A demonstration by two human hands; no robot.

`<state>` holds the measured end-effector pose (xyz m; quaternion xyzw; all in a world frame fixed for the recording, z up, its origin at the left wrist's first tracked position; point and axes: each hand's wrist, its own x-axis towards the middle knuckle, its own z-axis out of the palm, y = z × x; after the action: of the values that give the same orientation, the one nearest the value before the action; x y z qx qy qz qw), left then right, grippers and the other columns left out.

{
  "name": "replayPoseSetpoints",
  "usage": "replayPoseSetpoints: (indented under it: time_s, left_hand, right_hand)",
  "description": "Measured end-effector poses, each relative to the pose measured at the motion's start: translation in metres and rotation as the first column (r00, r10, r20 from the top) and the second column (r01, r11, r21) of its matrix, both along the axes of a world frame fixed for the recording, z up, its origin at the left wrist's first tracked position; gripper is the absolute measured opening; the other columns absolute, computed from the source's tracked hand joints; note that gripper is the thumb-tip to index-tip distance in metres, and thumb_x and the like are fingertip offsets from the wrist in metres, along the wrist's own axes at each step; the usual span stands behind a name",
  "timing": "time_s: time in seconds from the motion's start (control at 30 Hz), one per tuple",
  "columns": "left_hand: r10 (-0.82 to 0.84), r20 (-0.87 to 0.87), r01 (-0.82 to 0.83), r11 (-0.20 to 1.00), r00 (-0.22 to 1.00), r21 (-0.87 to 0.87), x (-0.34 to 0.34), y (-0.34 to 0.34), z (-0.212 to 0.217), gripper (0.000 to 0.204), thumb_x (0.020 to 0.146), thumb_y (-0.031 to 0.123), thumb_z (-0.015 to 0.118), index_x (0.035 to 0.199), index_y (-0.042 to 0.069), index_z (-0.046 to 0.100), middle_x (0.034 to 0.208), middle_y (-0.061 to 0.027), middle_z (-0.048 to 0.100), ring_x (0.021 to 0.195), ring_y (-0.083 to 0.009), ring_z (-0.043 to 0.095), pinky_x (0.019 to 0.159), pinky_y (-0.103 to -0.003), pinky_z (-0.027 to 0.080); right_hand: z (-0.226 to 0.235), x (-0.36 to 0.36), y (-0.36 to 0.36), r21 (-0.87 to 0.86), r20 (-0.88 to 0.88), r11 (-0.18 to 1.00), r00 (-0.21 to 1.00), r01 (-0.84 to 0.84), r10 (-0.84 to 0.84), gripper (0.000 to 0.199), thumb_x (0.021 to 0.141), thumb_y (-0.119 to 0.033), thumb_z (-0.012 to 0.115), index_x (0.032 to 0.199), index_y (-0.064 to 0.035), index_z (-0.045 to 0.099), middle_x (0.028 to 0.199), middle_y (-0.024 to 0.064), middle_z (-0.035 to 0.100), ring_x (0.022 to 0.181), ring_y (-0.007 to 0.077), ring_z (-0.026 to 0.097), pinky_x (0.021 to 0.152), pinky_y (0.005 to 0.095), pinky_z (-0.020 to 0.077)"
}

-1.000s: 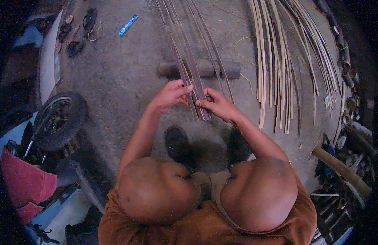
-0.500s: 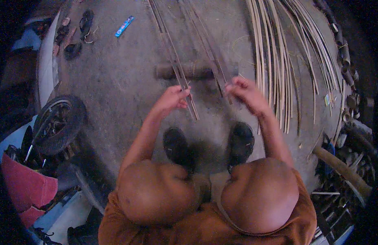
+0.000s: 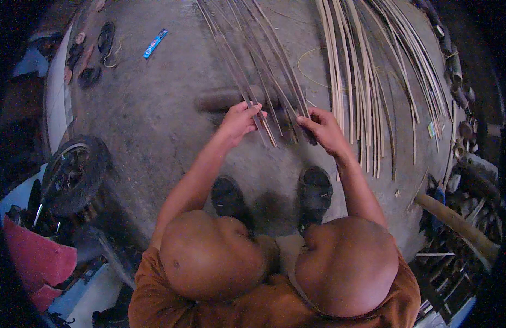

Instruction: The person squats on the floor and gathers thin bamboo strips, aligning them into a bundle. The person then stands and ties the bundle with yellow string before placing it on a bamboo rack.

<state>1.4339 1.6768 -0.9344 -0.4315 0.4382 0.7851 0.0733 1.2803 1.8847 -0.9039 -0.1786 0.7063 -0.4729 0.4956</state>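
My left hand (image 3: 241, 123) is closed around the near ends of long, thin dark bamboo strips (image 3: 229, 56), with the thumb on top. To its right, my right hand (image 3: 323, 130) pinches the ends of another few dark strips (image 3: 286, 68) between thumb and fingers. Both bundles run away from me to the far edge of the view. A couple of loose strips (image 3: 262, 78) lie between the two bundles, with no hand visibly on them. Below the strips, a thick round log (image 3: 217, 99) lies crosswise on the floor.
Many pale bamboo strips (image 3: 351, 71) lie on the floor at right. A wheel (image 3: 75, 175) stands at left; a small blue packet (image 3: 156, 44) lies far left. My dark shoes (image 3: 316, 191) are below my hands. Cut bamboo pieces (image 3: 460, 227) crowd the right edge.
My left hand has moved away from me and right, nearer my right hand, still with its strips. My right hand's blur is gone, and its thumb presses on its strips. Loose strips now show between.
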Motion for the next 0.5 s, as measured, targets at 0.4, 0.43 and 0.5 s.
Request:
replayPoseSetpoints:
  time_s: [0.4, 0.43, 0.5]
  left_hand:
    - [0.193, -0.071, -0.192, 0.981, 0.979, 0.027, -0.019, 0.017, 0.003, 0.018, 0.098, 0.018, 0.048, 0.11, 0.004, 0.049, 0.102, -0.0131, 0.062, 0.089, -0.0238, 0.064, 0.075, -0.04, 0.056]
    - [0.201, -0.064, -0.201, 0.98, 0.978, 0.015, -0.02, 0.018, 0.007, 0.017, 0.098, 0.018, 0.048, 0.109, 0.004, 0.049, 0.102, -0.0128, 0.062, 0.088, -0.0236, 0.064, 0.075, -0.04, 0.056]
    - [0.214, -0.093, -0.211, 0.977, 0.972, 0.036, -0.02, 0.02, 0.014, 0.016, 0.098, 0.019, 0.05, 0.108, 0.006, 0.049, 0.101, -0.0113, 0.062, 0.089, -0.023, 0.064, 0.076, -0.041, 0.056]
  right_hand:
    - [-0.021, 0.011, -0.025, -0.121, -0.065, 0.992, 0.998, -0.031, 0.023, 0.019, 0.088, -0.02, 0.066, 0.097, -0.0026, 0.064, 0.08, 0.0015, 0.064, 0.071, 0.0071, 0.056, 0.061, 0.0251, 0.0452]
    - [-0.018, 0.01, -0.027, -0.129, -0.029, 0.991, 0.999, -0.032, 0.028, 0.019, 0.089, -0.019, 0.066, 0.098, -0.0023, 0.064, 0.081, 0.0016, 0.064, 0.071, 0.0072, 0.056, 0.061, 0.025, 0.0453]
    - [-0.014, 0.01, -0.029, -0.148, 0.041, 0.988, 0.998, -0.032, 0.038, 0.019, 0.089, -0.018, 0.065, 0.099, -0.0017, 0.064, 0.082, 0.0019, 0.065, 0.072, 0.0072, 0.057, 0.062, 0.0248, 0.0455]
